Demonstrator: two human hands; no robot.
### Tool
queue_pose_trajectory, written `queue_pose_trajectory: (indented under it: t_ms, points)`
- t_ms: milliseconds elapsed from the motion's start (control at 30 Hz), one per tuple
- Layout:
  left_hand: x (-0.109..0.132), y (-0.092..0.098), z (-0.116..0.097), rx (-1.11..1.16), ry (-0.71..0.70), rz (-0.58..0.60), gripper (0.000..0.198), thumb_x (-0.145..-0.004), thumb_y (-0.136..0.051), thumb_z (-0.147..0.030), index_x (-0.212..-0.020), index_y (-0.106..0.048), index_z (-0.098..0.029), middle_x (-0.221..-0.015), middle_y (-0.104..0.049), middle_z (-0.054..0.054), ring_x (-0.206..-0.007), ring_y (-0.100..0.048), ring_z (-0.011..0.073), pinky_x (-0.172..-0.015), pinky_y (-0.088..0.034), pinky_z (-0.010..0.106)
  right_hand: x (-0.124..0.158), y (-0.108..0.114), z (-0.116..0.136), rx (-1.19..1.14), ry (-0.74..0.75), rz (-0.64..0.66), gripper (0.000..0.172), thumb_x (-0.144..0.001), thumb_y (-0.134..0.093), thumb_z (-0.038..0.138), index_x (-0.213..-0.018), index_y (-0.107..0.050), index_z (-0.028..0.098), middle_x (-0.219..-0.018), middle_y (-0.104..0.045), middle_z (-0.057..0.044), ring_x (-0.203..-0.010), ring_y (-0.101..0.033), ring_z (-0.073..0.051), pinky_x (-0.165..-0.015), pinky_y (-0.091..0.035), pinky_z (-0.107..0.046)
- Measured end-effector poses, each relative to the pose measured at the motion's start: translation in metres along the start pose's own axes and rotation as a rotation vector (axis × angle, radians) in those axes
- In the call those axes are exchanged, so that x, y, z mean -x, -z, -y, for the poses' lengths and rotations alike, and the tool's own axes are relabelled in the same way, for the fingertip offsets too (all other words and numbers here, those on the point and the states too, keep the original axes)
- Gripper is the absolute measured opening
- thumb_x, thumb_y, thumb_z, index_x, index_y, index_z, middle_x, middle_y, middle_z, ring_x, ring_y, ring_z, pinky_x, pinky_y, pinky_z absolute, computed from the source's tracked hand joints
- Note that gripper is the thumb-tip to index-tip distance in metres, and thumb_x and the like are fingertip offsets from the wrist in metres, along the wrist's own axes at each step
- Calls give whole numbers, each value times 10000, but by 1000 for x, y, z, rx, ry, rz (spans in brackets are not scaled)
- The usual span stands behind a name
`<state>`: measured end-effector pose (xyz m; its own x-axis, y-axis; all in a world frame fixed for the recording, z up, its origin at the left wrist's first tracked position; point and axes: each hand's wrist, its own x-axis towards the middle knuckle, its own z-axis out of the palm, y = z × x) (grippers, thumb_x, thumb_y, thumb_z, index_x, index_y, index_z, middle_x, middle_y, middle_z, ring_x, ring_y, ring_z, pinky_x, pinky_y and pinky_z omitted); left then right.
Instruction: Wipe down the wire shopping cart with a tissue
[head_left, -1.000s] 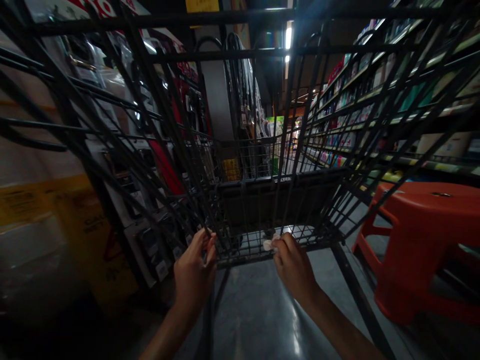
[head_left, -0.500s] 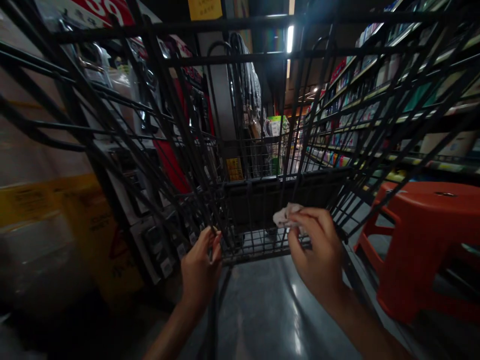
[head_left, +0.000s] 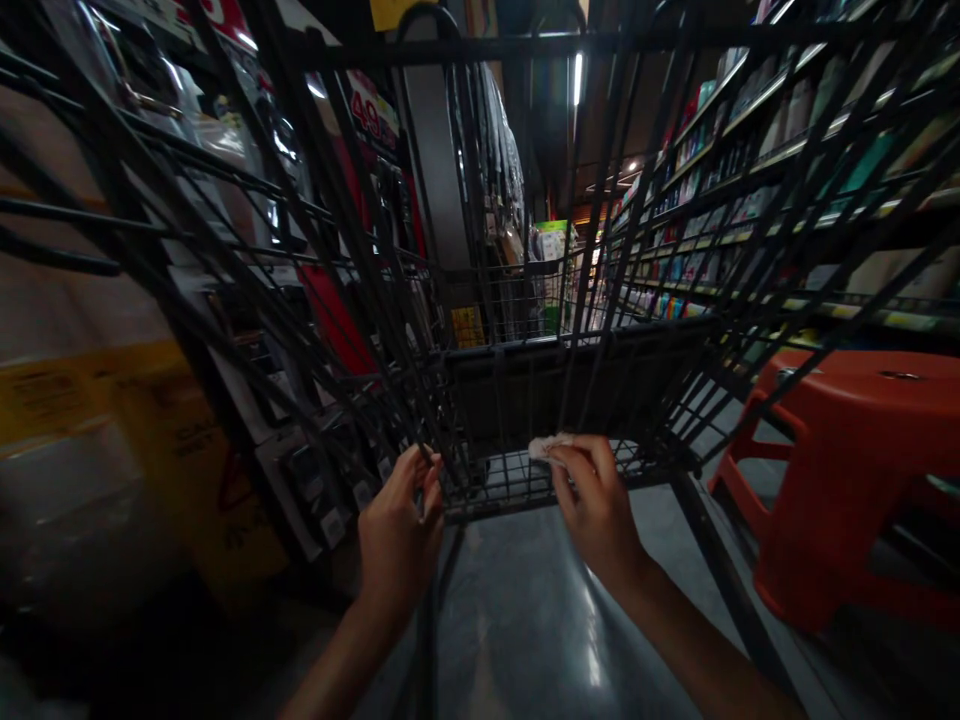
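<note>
A black wire shopping cart [head_left: 525,360] fills the view, seen from low behind its rear grid. My left hand [head_left: 399,545] is closed around a bar at the cart's lower left corner. My right hand [head_left: 592,505] pinches a small white crumpled cloth [head_left: 547,446] and holds it against a bar of the rear grid, just above the cart's bottom edge.
An orange plastic stool [head_left: 847,470] stands close on the right. Stocked shelves [head_left: 750,200] line the right of the aisle. Display racks with red signs [head_left: 322,250] and a yellow box [head_left: 112,440] stand on the left. Shiny grey floor [head_left: 525,630] lies beneath the cart.
My right hand with the cloth rose from the cart's bottom edge to mid-grid, then came back down and left a little. The left hand kept its grip on the corner bar.
</note>
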<state>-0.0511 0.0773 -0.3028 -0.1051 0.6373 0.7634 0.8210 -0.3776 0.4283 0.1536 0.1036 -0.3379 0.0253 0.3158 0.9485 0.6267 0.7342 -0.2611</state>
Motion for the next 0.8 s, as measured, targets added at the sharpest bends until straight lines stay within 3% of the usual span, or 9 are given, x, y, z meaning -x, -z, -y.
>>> queue_pose_trajectory:
  t_ms: [133,267,367,433,533,633,800]
  points:
    - [11,-7,1,-40,-47,17,289,-885,-477,-289,-1143,-574,-200,-1130,-696,85,-1021,-693,220,-859,-576,352,25,-7,-13,88,-45,152,287,-915,-432,54,-1055,-633,204,-989,-598,-71,-938,-666,-184,-832,-601,-344]
    - [37,-21,0,-33,-244,-70,527,-888,-482,-193,-1408,-396,-207,-1408,-515,155,-1375,-442,269,-1074,-464,494,45,-13,-22,155,-95,270,253,-903,-425,45,-951,-626,190,-939,-593,-77,-880,-658,-198,-760,-604,-345]
    - [58,-23,-12,-53,-215,-47,676,-877,-493,-141,-1500,-249,-237,-1495,-381,167,-1448,-313,273,-1085,-449,513,50,-14,-25,162,-113,301,247,-887,-424,30,-921,-614,184,-929,-587,-79,-869,-652,-206,-732,-601,-342]
    - [65,-20,-24,-75,-212,-49,726,-873,-511,-145,-1521,-192,-225,-1516,-288,189,-1435,-321,276,-1063,-471,486,49,-12,-23,155,-123,313,266,-870,-419,7,-938,-607,183,-931,-583,-73,-862,-653,-199,-729,-597,-329]
    - [64,-16,-40,-23,-231,-7,753,-871,-514,-162,-1531,-157,-232,-1458,-317,173,-1384,-384,248,-1048,-486,435,42,-6,-18,109,-138,331,269,-864,-429,2,-965,-599,185,-928,-580,-59,-836,-658,-179,-729,-595,-311]
    - [51,-17,-50,79,-194,5,776,-872,-510,-174,-1535,-113,-251,-1488,-318,154,-1409,-357,245,-1086,-448,447,30,4,-7,23,-98,261,242,-872,-458,21,-966,-595,196,-956,-572,-57,-872,-660,-172,-761,-597,-312]
    - [37,-27,-56,159,-208,-66,756,-892,-495,-178,-1537,-106,-238,-1550,-311,144,-1456,-295,238,-1146,-373,461,2,23,19,-17,-34,20,287,-869,-484,34,-1045,-611,222,-1092,-533,-82,-950,-645,-184,-790,-598,-335]
